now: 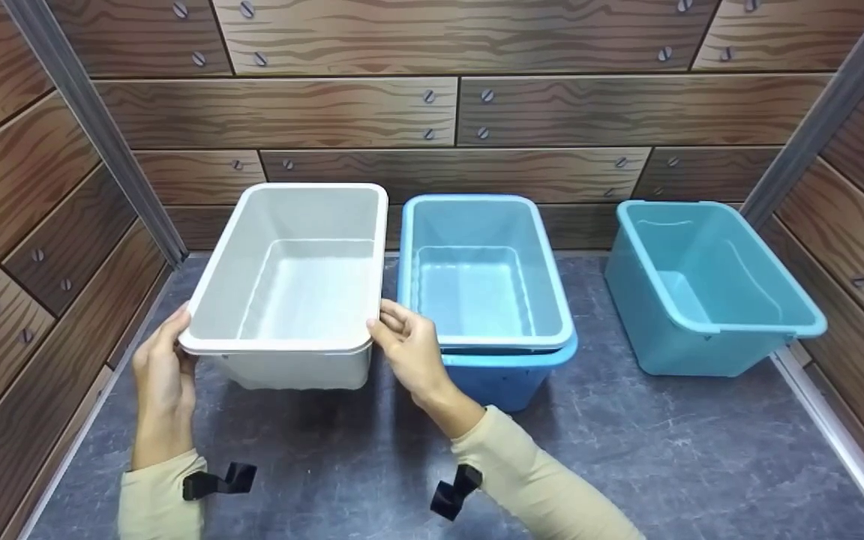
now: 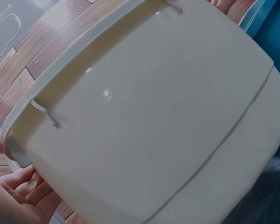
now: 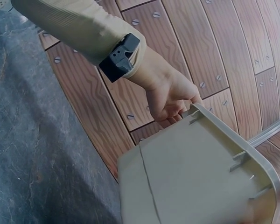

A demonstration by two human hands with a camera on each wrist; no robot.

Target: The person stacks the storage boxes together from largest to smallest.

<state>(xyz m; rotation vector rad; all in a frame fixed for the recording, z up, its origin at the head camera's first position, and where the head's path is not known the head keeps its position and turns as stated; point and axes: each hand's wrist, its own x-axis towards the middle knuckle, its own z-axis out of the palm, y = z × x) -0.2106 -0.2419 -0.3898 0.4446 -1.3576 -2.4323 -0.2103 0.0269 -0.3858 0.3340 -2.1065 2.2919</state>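
Observation:
A white rectangular plastic bin (image 1: 286, 369) is held between both hands, its inside bare, with a dark shadow below its front. My left hand (image 1: 164, 364) grips the rim at the near left corner, thumb on top and fingers underneath. At the near right corner my right hand (image 1: 409, 346) pinches the rim between thumb and fingers. The left wrist view has the bin's outer end wall (image 2: 144, 112) up close, small ribs under its rim. From the right wrist, my left hand (image 3: 170, 95) shows at the far corner, the right mostly out of frame.
Close to my right hand stands a light blue bin (image 1: 561, 300) nested in a darker blue one (image 1: 503, 382). A teal bin (image 1: 691, 349) is farther right. Wood-patterned walls (image 1: 342, 112) surround the dark grey floor (image 1: 327, 465).

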